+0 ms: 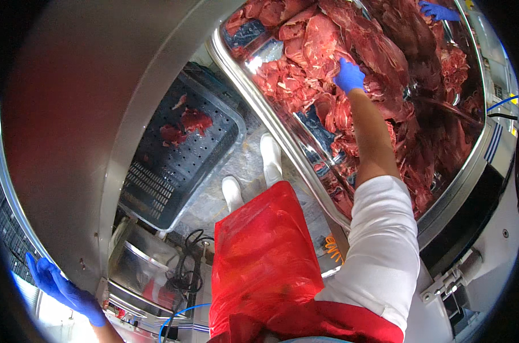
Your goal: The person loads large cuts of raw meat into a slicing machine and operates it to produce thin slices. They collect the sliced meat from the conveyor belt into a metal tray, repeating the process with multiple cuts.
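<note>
Raw meat (319, 43), lg heap, loose & unpacked, in metal tub (273, 127). Mostly red, w/ pale streaks (fat or membrane, can't tell). Pcs irreg., limp, wet-looking, overlapping every which way. Broad flat slabs nr far side; sm. ragged bits bunched twd L side, w/ bare metal showing btwn. R side darker, partly in shadow, so indiv. pcs hard to tell apart there.
</note>
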`<state>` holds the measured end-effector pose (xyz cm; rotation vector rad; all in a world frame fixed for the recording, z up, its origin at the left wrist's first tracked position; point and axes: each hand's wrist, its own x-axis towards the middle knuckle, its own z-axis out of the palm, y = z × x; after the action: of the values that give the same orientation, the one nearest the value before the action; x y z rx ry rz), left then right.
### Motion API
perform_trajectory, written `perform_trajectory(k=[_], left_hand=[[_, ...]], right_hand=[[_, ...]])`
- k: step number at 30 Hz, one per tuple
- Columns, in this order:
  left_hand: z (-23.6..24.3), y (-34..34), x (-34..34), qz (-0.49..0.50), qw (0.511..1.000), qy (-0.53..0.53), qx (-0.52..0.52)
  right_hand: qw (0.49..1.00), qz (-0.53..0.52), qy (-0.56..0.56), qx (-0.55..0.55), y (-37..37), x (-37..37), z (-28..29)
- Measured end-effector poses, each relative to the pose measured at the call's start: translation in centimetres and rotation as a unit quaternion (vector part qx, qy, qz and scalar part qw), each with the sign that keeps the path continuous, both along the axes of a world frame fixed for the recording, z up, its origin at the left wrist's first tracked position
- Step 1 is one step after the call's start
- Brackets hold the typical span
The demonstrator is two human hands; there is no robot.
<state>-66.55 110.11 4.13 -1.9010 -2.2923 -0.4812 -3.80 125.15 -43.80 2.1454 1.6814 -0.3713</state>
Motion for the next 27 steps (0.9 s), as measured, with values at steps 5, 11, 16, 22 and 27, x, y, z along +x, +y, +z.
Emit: perform_trajectory(k=[5,11,16,22,27], left_hand=[[-0.4,-0.3,-0.6,0.018,0.998,-0.049,0.023],[-0.5,0.1,0.1,0.015,0.997,-0.068,0.016],[0.0,-0.2,0.3,0.041,0.994,-0.101,0.002],[-0.1,0.2,0.4,0.014,0.991,-0.133,0.007],[0.0,0.2,1.0,0.033,0.989,-0.143,-0.002]], right_hand=[[0.998,0.057,0.012,0.028,-1.4,0.7,-3.2],[0.996,0.066,0.054,-0.018,-2.3,-2.3,-2.4],[0.993,0.082,0.086,-0.014,-4.7,-3.2,0.5],[0.992,0.055,0.103,-0.055,-12.1,-3.7,4.4],[0.971,0.041,0.143,-0.189,-18.6,-2.7,8.7]])
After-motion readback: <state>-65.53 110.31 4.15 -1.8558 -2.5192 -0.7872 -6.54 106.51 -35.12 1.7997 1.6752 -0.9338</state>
